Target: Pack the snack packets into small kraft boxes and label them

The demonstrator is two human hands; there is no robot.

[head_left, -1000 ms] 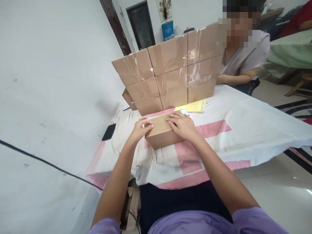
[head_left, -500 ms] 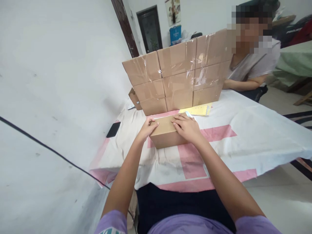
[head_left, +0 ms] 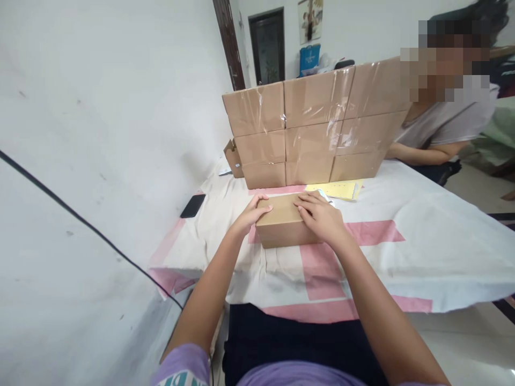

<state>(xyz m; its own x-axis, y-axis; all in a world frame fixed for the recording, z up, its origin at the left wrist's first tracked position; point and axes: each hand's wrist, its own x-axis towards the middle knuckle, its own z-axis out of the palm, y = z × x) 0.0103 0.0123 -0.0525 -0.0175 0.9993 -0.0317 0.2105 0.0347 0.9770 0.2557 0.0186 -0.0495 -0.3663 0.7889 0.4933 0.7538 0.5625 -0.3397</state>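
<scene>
A small closed cardboard box [head_left: 286,230] sits on the cloth-covered table in front of me. My left hand [head_left: 254,212] grips its left end, the thumb on the top edge and the fingers along the far left side. Across the right part of the lid lies my right hand [head_left: 319,214], fingers stretched out and flat. Part of a white and bluish piece [head_left: 326,197] shows just behind the right hand; what it is I cannot make out.
A wall of stacked, taped cardboard boxes [head_left: 308,128] stands behind. Yellow printed sheets [head_left: 340,190] lie before it. A black phone [head_left: 193,206] lies at left near the wall, where a black cable [head_left: 80,217] runs. Another person [head_left: 438,134] sits at the right.
The view has shifted, so everything appears further right. Both hands stay on the cardboard box in nearly the same places.
</scene>
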